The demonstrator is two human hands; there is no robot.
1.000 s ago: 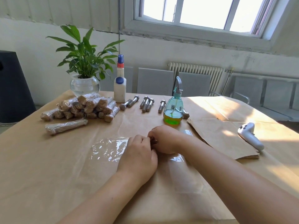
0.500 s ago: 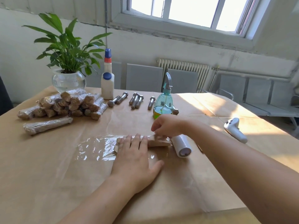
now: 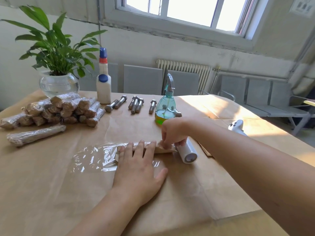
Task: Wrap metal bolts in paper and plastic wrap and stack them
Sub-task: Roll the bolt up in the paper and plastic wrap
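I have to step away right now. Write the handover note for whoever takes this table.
Left hand: flat, fingers pressing the paper-wrapped bolt onto the plastic wrap sheet.
Right hand: pinching the bolt's right end beside the wrap roll.
Done: a stack of wrapped bolts far left.
Left: finish this wrap, stack it, then the bare bolts.

Landmark: spray bottle [image 3: 165,106], teal-blue clear w/ yellow-green liquid, grey trigger.
- Bolts [image 3: 134,104], left of it: silver-grey.
- Glue bottle [image 3: 103,82], further left: white, blue caps, red band.
- Wrapped stack [image 3: 64,109], far left: tan under glossy film.
- Plant [image 3: 54,46] behind stack: green lvs, clear bowl.
- Roll [image 3: 187,150], in front: white, core poss. grey.
- Table paper [image 3: 51,193]: brown kraft.
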